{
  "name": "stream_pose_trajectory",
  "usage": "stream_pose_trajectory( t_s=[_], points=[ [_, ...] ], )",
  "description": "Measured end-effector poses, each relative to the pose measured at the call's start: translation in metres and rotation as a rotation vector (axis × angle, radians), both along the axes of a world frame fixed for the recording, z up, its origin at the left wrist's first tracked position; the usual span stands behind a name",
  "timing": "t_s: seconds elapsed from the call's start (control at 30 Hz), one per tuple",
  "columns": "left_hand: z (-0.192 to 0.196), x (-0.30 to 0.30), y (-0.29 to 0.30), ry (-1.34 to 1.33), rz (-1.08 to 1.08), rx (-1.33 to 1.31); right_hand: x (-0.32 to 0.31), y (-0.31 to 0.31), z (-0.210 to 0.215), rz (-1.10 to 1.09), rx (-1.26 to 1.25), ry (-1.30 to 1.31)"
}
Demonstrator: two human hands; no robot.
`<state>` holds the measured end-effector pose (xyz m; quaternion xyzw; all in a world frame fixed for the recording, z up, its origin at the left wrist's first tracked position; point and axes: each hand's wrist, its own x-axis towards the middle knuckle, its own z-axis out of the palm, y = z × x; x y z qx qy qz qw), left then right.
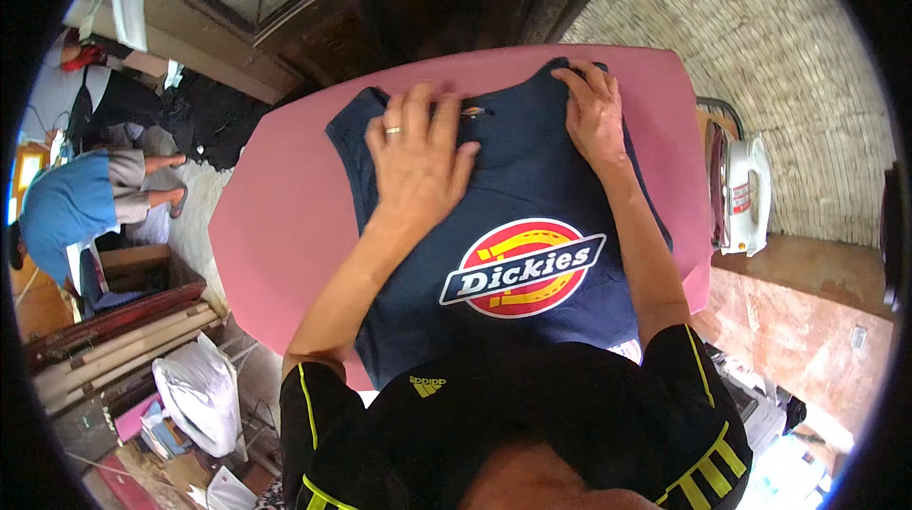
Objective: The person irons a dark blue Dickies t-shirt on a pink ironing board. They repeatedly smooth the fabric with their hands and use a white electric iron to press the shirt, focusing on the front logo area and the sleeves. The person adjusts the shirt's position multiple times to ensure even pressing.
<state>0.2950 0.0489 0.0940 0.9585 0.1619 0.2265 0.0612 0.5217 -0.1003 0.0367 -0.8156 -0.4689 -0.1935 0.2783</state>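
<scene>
A dark navy shirt with a round red and yellow printed emblem lies spread over a pink padded board, its neckline toward the far side. On the cloth at the left of the neckline rests my left hand, fingers stretched out, slightly blurred, with a ring on one of them. My right hand is at the far right shoulder of the shirt, its bent fingers gripping the cloth at the edge. Both forearms reach over the shirt from below.
A white iron stands upright at the board's right, beside a wooden surface. Behind the board is a dark wooden door. At the left, another person in a blue top bends over, near dark cloth and a white bag.
</scene>
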Motion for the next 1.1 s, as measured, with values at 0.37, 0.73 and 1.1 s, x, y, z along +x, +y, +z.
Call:
stream_pose_trajectory(
  t_s=[0.37,0.73,1.1],
  points=[
    [-0.053,0.16,-0.051,-0.283,-0.136,-0.214,0.059,-0.025,0.003,0.005,0.122,0.244],
    [-0.067,0.192,-0.016,-0.363,-0.236,-0.224,0.069,-0.014,-0.001,-0.187,-0.013,0.271],
    [-0.068,0.2,-0.021,-0.374,-0.282,0.111,0.056,-0.114,0.029,0.037,-0.208,0.471]
  ],
)
